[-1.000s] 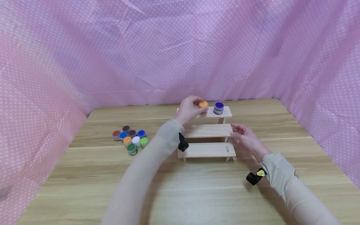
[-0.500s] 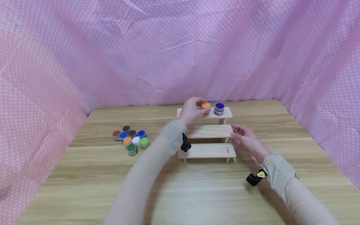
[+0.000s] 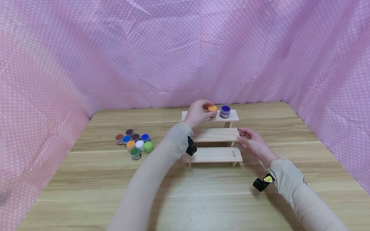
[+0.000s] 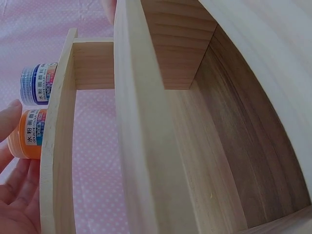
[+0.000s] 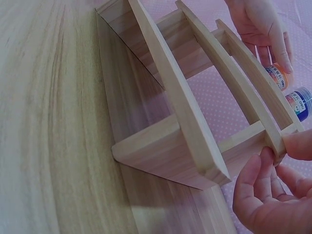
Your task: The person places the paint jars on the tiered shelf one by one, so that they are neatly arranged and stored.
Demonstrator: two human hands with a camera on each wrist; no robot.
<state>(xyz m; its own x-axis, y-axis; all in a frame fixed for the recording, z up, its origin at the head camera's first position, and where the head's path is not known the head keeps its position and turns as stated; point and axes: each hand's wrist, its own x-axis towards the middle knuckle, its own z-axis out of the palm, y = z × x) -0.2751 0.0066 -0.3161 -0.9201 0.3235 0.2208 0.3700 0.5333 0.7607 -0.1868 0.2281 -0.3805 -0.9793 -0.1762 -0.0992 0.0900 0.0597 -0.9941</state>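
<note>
A three-tier wooden display stand (image 3: 212, 155) stands on the table. On its top tier my left hand (image 3: 198, 113) holds an orange gouache paint jar (image 3: 212, 108) between thumb and fingers. Its base sits right at the board in the left wrist view, where the printed label (image 4: 33, 127) shows. Just right of it stands a dark blue-violet paint jar (image 3: 225, 111), a small gap between the two. My right hand (image 3: 254, 145) grips the right end of the middle tier, with thumb and fingertips pinching the board's end (image 5: 276, 146) in the right wrist view.
Several paint jars cluster at the left of the wooden table (image 3: 86, 179): dark green (image 3: 135, 153), light green (image 3: 148, 146), white (image 3: 140, 145), another orange (image 3: 131, 144), blues, browns and a reddish one. A pink dotted cloth (image 3: 162, 57) hangs behind and at both sides.
My left hand has slid the orange jar a little to the right along the top tier, closer to the blue-violet jar. My right hand keeps its grip on the stand.
</note>
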